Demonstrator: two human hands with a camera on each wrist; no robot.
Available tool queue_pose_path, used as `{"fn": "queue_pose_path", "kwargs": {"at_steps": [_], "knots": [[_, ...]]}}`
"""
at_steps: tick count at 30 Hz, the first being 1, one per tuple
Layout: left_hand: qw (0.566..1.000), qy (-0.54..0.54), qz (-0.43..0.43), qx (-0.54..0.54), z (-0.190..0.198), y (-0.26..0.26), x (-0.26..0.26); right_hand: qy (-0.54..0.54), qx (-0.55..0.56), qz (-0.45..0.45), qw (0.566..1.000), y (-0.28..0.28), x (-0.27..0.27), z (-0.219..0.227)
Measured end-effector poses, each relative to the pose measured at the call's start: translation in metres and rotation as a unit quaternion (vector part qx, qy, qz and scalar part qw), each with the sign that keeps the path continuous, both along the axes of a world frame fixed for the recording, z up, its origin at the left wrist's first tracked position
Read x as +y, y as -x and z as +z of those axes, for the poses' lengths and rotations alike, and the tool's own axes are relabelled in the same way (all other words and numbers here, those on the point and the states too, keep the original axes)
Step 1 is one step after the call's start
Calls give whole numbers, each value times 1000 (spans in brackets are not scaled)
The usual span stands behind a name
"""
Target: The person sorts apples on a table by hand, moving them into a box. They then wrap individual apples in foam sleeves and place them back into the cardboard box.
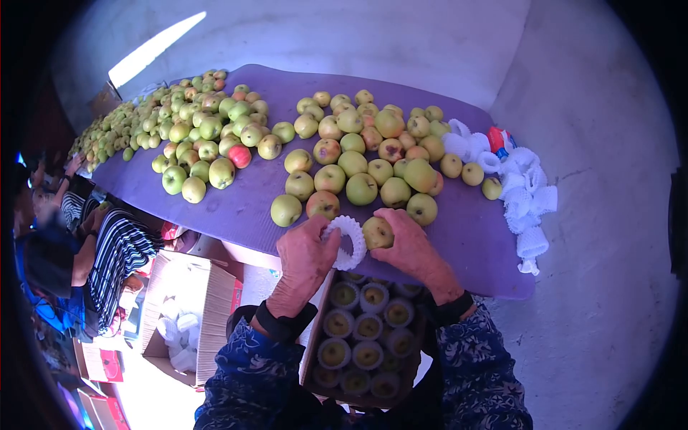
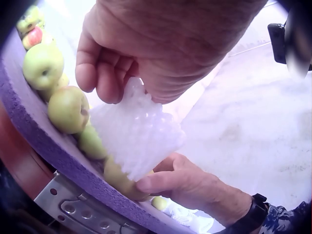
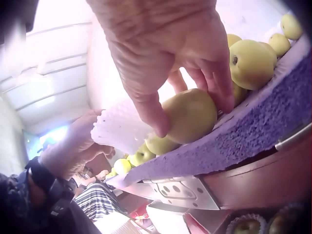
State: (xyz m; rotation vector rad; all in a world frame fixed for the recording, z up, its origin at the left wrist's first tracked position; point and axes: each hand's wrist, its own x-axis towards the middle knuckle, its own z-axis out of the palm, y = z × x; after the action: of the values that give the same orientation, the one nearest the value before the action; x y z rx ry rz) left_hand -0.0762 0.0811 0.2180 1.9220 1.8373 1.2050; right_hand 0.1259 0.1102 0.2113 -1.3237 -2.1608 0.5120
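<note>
In the head view my left hand (image 1: 301, 259) pinches a white foam net sleeve (image 1: 350, 244) by its side, its round mouth spread and facing the right hand. Fingers and thumb of my right hand (image 1: 414, 251) grip a yellow-green apple (image 1: 375, 233) at the table's front edge, right beside the sleeve. The left wrist view shows the ribbed foam sleeve (image 2: 139, 131) overlapping part of the apple. In the right wrist view the apple (image 3: 190, 116) sits between thumb and fingers, close over the purple tabletop edge.
Loose apples (image 1: 351, 161) cover much of the purple table (image 1: 244, 208). More foam sleeves (image 1: 527, 190) lie at its right end. Below the edge stands a box of sleeved apples (image 1: 368, 330). An open carton (image 1: 208, 315) holds foam sleeves at left, near another person in stripes (image 1: 118, 251).
</note>
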Motion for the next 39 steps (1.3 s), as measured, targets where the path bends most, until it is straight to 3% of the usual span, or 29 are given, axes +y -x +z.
{"fn": "queue_pose_path", "kwargs": {"at_steps": [2,5,6,8,11,15,18,24,27,30,36,39], "knots": [[1000,7,8,7,-1,-1,2,-18,9,-15,1000,-1,3,-2],[1000,2,14,17,-2,-1,5,1,124,-53,991,-10,6,11],[1000,-2,15,19,-3,-1,5,58,233,-30,970,-11,5,19],[1000,-7,12,23,-5,-2,5,173,438,16,882,-11,-1,38],[999,-7,8,31,-10,-7,7,192,472,93,855,2,-18,47],[999,-17,-14,50,-13,-8,7,164,345,147,912,15,-19,29],[999,-9,-6,30,-14,-11,9,219,401,145,878,14,-12,18],[998,42,-15,-34,-7,-11,10,261,415,113,864,6,-12,16],[996,68,-46,-43,-7,-8,10,217,333,85,914,3,-17,25],[986,80,-116,-91,-9,-2,13,174,319,79,928,3,-19,24],[970,99,-149,-163,-17,2,17,34,227,58,972,6,-18,20],[933,156,-159,-284,-5,3,13,8,165,63,984,5,-18,24]]}}
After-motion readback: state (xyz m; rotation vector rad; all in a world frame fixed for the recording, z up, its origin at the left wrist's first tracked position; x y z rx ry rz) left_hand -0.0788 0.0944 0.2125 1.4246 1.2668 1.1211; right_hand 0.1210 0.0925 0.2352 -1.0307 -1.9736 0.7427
